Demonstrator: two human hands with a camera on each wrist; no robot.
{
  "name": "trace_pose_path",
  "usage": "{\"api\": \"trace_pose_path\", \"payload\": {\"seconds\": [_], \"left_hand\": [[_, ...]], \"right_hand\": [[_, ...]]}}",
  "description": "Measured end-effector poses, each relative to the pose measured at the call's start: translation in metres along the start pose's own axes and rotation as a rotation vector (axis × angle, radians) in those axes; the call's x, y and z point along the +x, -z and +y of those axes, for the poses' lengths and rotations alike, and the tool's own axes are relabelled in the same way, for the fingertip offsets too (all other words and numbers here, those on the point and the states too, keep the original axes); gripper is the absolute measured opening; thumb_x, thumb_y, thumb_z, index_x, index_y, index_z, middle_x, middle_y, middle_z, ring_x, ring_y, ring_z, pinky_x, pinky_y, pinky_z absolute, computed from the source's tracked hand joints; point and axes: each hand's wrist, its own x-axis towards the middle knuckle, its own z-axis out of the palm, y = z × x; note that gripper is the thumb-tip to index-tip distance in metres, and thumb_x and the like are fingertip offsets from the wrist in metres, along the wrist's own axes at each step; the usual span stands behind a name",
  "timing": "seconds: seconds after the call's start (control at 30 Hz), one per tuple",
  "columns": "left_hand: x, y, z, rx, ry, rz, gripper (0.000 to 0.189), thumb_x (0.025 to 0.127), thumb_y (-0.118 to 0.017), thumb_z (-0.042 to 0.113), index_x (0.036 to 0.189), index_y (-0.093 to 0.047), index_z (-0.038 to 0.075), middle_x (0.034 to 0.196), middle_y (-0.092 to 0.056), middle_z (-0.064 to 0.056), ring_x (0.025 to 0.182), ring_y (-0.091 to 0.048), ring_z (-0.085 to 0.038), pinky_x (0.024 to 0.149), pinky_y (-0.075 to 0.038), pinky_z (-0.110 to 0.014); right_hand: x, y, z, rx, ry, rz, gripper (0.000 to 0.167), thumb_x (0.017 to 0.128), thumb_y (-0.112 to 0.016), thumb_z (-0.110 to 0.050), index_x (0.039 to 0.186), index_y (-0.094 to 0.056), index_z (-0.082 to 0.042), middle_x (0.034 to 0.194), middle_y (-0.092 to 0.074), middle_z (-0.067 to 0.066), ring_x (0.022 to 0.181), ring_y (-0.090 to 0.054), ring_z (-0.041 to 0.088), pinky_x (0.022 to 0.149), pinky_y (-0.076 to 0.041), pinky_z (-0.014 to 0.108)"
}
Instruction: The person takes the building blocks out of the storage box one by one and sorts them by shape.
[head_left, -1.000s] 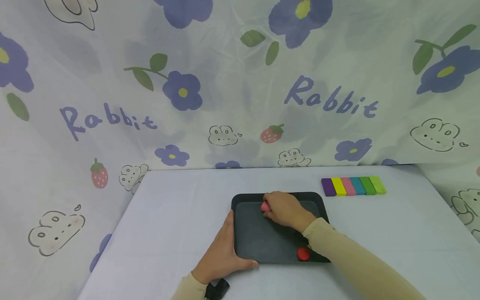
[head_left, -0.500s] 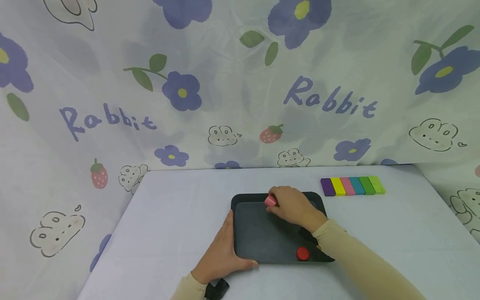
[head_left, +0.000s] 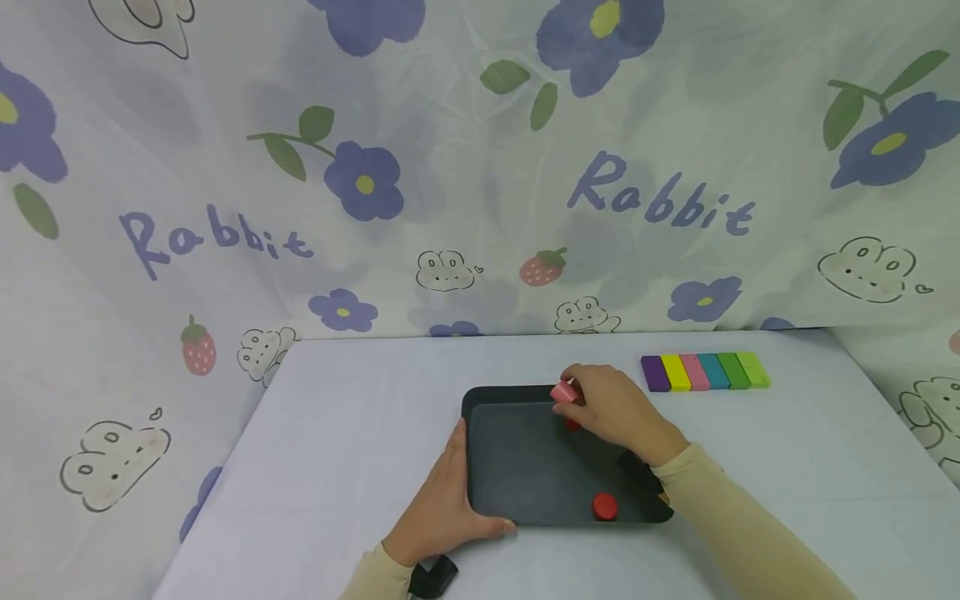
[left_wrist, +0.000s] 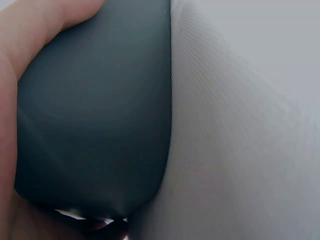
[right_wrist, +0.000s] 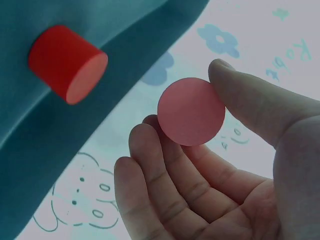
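Note:
A dark grey tray (head_left: 517, 467) lies flat on the table. My left hand (head_left: 438, 508) rests at its near left corner, straight fingers along the left side and thumb along the front edge. Over the tray's far edge my right hand (head_left: 618, 408) pinches a pink cylinder (head_left: 564, 392) between thumb and fingers; its round end (right_wrist: 191, 111) faces the right wrist camera. Just below those fingers a red cylinder (right_wrist: 65, 62) stands in the tray, mostly hidden by the hand in the head view. Another red cylinder (head_left: 605, 507) stands by the front edge. The left wrist view shows the tray's side wall (left_wrist: 100, 115).
A row of coloured blocks (head_left: 705, 372), purple through light green, lies on the white tabletop (head_left: 360, 417) behind and right of the tray. A printed curtain (head_left: 480, 167) hangs behind the table. A small black device (head_left: 433, 577) sits at the left wrist.
My right hand has moved right and slightly back with the pink cylinder, uncovering part of a red cylinder below it. The left hand and tray have stayed in place.

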Motion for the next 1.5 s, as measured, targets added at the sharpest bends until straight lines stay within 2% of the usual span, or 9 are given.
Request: {"api": "trace_pose_path", "payload": {"seconds": [0.47,0.67,1.07,1.33,1.5], "left_hand": [[-0.001,0.000,0.001,0.003,0.006,-0.005,0.149,0.063,-0.087,0.065,0.160,0.009,0.006,0.169,0.001,-0.009,0.153,-0.008,-0.023,0.119,-0.023,-0.049],[-0.001,-0.001,-0.001,0.007,-0.006,0.000,0.148,0.064,-0.086,0.065,0.160,0.008,0.004,0.168,0.001,-0.011,0.153,-0.010,-0.027,0.118,-0.023,-0.051],[-0.001,-0.001,-0.001,0.002,0.002,-0.005,0.148,0.064,-0.086,0.067,0.160,0.008,0.005,0.168,0.001,-0.010,0.153,-0.009,-0.026,0.118,-0.023,-0.052],[-0.001,-0.001,-0.001,0.000,-0.001,0.000,0.149,0.063,-0.086,0.067,0.160,0.008,0.004,0.168,-0.001,-0.012,0.153,-0.010,-0.028,0.118,-0.024,-0.053],[-0.001,-0.002,-0.001,-0.001,-0.001,0.002,0.149,0.063,-0.087,0.066,0.160,0.008,0.005,0.168,0.000,-0.011,0.153,-0.009,-0.026,0.118,-0.024,-0.052]], "right_hand": [[-0.023,0.014,0.022,0.034,-0.021,0.090,0.046,0.087,-0.081,-0.030,0.119,-0.067,-0.002,0.090,-0.070,0.000,0.080,-0.062,0.015,0.073,-0.056,0.036],[-0.033,0.019,0.033,0.069,-0.050,0.119,0.048,0.088,-0.079,-0.030,0.123,-0.065,0.000,0.093,-0.070,0.000,0.084,-0.062,0.016,0.076,-0.056,0.039],[-0.051,0.023,0.055,0.115,-0.112,0.192,0.058,0.092,-0.074,-0.041,0.131,-0.061,0.000,0.112,-0.070,0.013,0.102,-0.066,0.035,0.084,-0.056,0.051],[-0.057,0.023,0.064,0.111,-0.165,0.223,0.058,0.096,-0.071,-0.035,0.134,-0.056,0.006,0.117,-0.067,0.021,0.107,-0.062,0.041,0.088,-0.053,0.055],[-0.058,0.022,0.067,0.110,-0.180,0.256,0.051,0.095,-0.072,-0.024,0.132,-0.056,0.007,0.115,-0.067,0.023,0.105,-0.061,0.042,0.089,-0.052,0.057]]}}
